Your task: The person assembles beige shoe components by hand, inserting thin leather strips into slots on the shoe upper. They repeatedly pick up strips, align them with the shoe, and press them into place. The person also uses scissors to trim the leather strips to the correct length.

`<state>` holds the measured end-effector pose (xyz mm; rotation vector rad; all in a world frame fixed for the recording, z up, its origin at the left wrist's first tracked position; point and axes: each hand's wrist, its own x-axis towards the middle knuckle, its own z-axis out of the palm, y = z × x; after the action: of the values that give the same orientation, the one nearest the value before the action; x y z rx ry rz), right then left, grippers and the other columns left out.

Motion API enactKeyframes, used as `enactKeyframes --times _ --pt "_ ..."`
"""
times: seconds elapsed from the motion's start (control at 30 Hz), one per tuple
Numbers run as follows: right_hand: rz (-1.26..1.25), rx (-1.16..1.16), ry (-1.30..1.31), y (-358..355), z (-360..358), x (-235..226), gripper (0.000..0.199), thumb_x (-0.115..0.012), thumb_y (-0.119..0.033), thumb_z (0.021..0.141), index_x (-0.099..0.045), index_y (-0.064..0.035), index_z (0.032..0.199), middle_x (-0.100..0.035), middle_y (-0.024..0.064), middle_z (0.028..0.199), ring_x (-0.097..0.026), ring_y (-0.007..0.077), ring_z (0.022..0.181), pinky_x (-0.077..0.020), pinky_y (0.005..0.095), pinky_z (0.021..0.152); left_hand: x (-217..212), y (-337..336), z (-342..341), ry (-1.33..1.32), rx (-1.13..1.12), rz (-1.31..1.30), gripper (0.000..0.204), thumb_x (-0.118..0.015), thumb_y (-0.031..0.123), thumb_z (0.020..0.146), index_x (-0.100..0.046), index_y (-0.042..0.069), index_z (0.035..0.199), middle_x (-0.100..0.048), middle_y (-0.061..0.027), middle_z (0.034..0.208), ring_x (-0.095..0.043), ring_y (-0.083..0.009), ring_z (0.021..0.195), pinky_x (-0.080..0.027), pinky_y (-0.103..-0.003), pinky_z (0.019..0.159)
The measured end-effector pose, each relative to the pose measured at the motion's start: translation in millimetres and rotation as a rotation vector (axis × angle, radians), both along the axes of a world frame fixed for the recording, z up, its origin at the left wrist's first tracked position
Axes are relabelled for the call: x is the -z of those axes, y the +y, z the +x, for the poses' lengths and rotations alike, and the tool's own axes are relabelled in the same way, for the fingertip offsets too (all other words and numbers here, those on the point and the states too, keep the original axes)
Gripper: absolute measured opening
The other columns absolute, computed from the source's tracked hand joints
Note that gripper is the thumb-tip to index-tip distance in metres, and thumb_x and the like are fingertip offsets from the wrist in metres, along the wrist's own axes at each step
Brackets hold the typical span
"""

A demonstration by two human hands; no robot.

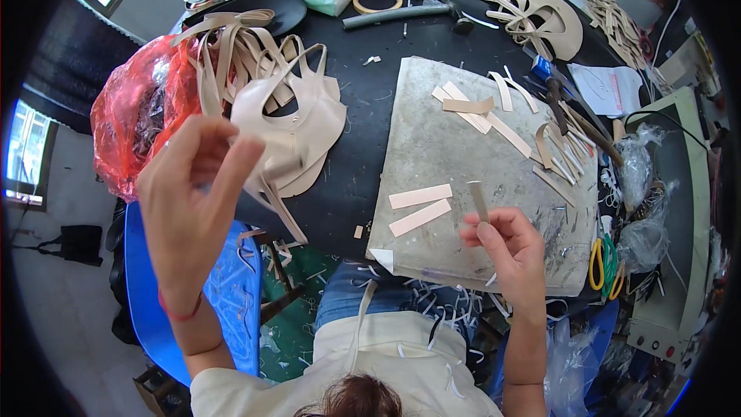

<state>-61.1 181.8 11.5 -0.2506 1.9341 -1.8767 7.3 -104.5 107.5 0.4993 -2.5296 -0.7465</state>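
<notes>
My right hand (509,251) is closed, pinching a short brownish leather strip (479,202) upright between thumb and fingers over the stone slab (494,162). Beside it on the slab lie two pale pink strips (419,218), slightly fanned apart. My left hand (193,193) is raised at the left, somewhat blurred, its fingers curved and the thumb apart from them; I see nothing in it. Just beyond that hand lies a stack of beige leather pieces (320,112) with cut-outs and long straps, partly hidden by the fingers.
A red plastic bag (139,100) and a blue chair (231,293) are at the left. More strips (502,131) lie across the slab's far half. Scissors (597,262) hang at its right edge. A tape roll (377,1), a hammer-like tool (397,17) and other cut leather pieces (567,27) stand farther back.
</notes>
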Motion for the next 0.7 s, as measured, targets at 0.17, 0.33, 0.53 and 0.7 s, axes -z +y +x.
enactKeyframes --times 0.17,0.33,0.53,0.7 --pt "-0.104 -0.161 -0.058 -17.7 4.0 -0.4 0.015 -0.053 -0.005 0.093 -0.055 0.0029 0.106 -0.062 0.0098 0.103 -0.062 0.0131 0.09 -0.0499 0.0243 0.077 1.7 24.8 29.7 -0.047 0.186 -0.169 0.016 -0.07 0.01 0.079 -0.059 0.001 0.086 -0.057 -0.0103 0.07 -0.059 -0.0211 0.058 -0.045 -0.028 0.053" --pt "-0.136 -0.338 -0.192 -46.0 15.8 -19.8 0.018 -0.053 -0.006 0.093 -0.055 0.0037 0.108 -0.062 0.0079 0.101 -0.062 0.0111 0.091 -0.0492 0.0227 0.078 47.1 57.1 59.3 -0.048 0.104 0.431 0.034 -0.065 0.004 0.083 -0.049 0.001 0.113 -0.059 -0.0125 0.09 -0.063 -0.0175 0.067 -0.049 -0.028 0.055" --pt "-0.115 -0.356 -0.128 -59.8 17.0 -13.0 0.02 -0.055 -0.005 0.092 -0.057 0.0034 0.109 -0.062 0.0062 0.094 -0.06 0.0088 0.082 -0.0489 0.0217 0.071 81.7 54.4 59.3 -0.101 0.28 1.71 0.04 -0.039 0.02 0.1 -0.042 -0.005 0.131 -0.059 -0.008 0.102 -0.057 -0.0094 0.083 -0.049 -0.025 0.08" --pt "0.102 -0.326 0.104 -47.4 13.4 -20.2 0.018 -0.054 -0.003 0.091 -0.059 0.0019 0.108 -0.06 0.0052 0.089 -0.059 0.0076 0.077 -0.0475 0.0202 0.065 74.1 58.4 59.2 0.093 0.204 1.896 0.037 -0.043 0.017 0.098 -0.045 -0.006 0.128 -0.061 -0.0085 0.102 -0.059 -0.0112 0.082 -0.05 -0.026 0.076"
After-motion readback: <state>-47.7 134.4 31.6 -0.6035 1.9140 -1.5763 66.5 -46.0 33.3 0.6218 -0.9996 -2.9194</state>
